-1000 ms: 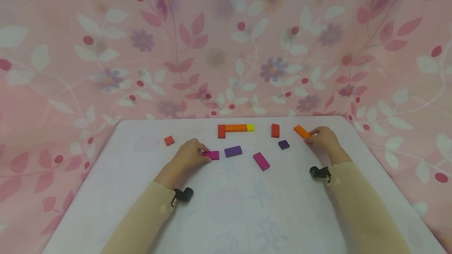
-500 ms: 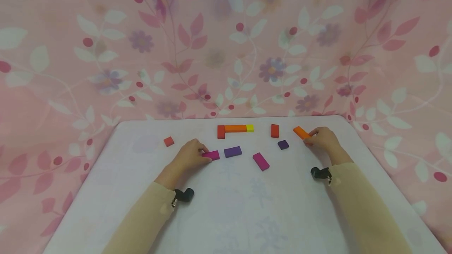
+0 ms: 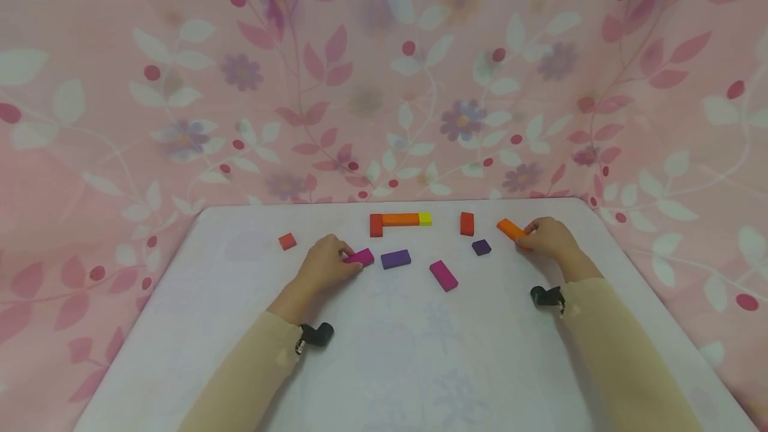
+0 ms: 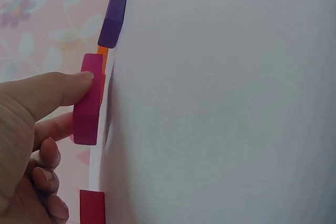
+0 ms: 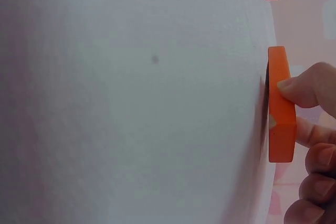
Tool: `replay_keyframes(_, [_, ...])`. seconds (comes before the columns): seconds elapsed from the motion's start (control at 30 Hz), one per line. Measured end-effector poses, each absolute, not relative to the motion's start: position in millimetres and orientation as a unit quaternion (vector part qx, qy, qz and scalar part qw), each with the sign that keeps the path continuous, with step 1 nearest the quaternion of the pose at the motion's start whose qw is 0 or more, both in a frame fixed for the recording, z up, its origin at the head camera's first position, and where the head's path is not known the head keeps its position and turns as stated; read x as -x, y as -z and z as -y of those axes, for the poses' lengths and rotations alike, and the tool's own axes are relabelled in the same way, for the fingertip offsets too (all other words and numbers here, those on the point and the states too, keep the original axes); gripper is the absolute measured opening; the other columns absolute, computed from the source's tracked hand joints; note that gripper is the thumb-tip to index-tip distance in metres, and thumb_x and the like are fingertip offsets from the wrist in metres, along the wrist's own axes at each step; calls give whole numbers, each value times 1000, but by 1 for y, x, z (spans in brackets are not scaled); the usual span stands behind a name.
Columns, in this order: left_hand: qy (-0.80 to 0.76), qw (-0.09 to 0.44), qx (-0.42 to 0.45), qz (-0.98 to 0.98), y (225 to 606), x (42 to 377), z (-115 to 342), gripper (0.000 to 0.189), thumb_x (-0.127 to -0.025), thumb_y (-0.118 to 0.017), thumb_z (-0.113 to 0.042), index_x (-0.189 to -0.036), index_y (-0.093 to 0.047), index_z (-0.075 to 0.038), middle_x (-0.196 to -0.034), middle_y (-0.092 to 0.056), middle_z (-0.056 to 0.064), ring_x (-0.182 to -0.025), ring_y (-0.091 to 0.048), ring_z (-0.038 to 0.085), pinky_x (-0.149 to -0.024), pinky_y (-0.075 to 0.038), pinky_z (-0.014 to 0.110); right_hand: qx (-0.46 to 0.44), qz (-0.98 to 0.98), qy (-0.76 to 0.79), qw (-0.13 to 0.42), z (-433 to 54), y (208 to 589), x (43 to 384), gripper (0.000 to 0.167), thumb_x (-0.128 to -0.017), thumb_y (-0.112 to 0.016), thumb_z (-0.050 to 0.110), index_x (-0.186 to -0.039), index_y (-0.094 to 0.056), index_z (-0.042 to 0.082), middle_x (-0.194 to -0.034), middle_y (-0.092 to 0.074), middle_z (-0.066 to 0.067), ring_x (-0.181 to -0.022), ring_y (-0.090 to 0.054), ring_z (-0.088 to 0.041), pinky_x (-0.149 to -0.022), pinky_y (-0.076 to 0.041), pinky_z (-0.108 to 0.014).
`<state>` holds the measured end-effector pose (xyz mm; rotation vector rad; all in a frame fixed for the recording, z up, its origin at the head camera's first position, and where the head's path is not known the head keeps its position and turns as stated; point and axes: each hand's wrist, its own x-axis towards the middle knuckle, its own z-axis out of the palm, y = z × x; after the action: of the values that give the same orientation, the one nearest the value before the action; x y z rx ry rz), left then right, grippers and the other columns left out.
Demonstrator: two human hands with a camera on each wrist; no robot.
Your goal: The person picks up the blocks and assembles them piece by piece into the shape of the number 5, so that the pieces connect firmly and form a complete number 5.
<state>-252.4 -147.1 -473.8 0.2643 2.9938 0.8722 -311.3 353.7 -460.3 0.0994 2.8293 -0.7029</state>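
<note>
My left hand [image 3: 327,264] pinches a magenta block [image 3: 361,258] between thumb and index finger; the left wrist view shows the thumb on the near face of this magenta block [image 4: 89,103], the other fingers curled below. Just right of it lies a purple block [image 3: 396,259]. Over at the right, my right hand [image 3: 547,239] holds a long orange block [image 3: 511,229] by its near end. In the right wrist view the thumb presses the face of that orange block [image 5: 282,108], with a finger behind it.
At the back, a red block [image 3: 376,225], an orange block [image 3: 401,219] and a yellow cube [image 3: 425,219] sit in a row. Loose around are a red block [image 3: 467,224], a dark purple block [image 3: 481,247], a magenta block [image 3: 444,276] and an orange-red block [image 3: 287,241] on the white table [image 3: 384,365].
The magenta block in my left hand has tilted, its right end swinging away from me and slightly up in view. My right hand and the orange block have barely shifted.
</note>
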Motion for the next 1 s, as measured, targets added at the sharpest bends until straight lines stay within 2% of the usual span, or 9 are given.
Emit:
replay_keyframes(0.23, [-283,-8,-54,-958,475,252,142,30,-82,-82,-35,-98,-77,-10,-92,-58,4,-88,-55,23,-80,-47,38,-21,-965,242,101,-352,458,305,47,-86,-74,38,-109,-63,-1,-95,-63,-14,-86,-52,-31,-73,-45,-39])
replay_keyframes(0.33, [-287,-9,-44,-957,473,251,139,31,-82,-81,-35,-98,-77,-9,-94,-58,5,-90,-55,24,-81,-48,39,-20,-962,252,104,-349,455,301,49,-87,-72,39,-113,-62,-2,-101,-61,-18,-90,-53,-34,-76,-47,-42])
replay_keyframes(0.57, [-310,-11,-4,-951,469,251,130,36,-82,-82,-38,-101,-75,-8,-97,-57,6,-93,-53,24,-80,-49,38,13,-965,253,68,-334,441,296,43,-87,-72,33,-113,-66,0,-116,-59,-26,-95,-54,-36,-83,-48,-49])
replay_keyframes(0.83, [-306,-8,22,-952,472,257,115,38,-82,-81,-41,-99,-74,-9,-96,-56,6,-91,-52,24,-77,-47,38,24,-957,277,80,-308,435,299,43,-88,-73,34,-116,-66,2,-116,-59,-23,-98,-53,-36,-88,-49,-50])
replay_keyframes(1.0, [-300,-16,27,-954,474,262,107,37,-82,-80,-43,-94,-73,-9,-92,-56,6,-88,-51,25,-76,-44,38,45,-954,287,76,-287,434,304,39,-86,-74,32,-112,-68,3,-113,-59,-22,-97,-53,-35,-85,-49,-48])
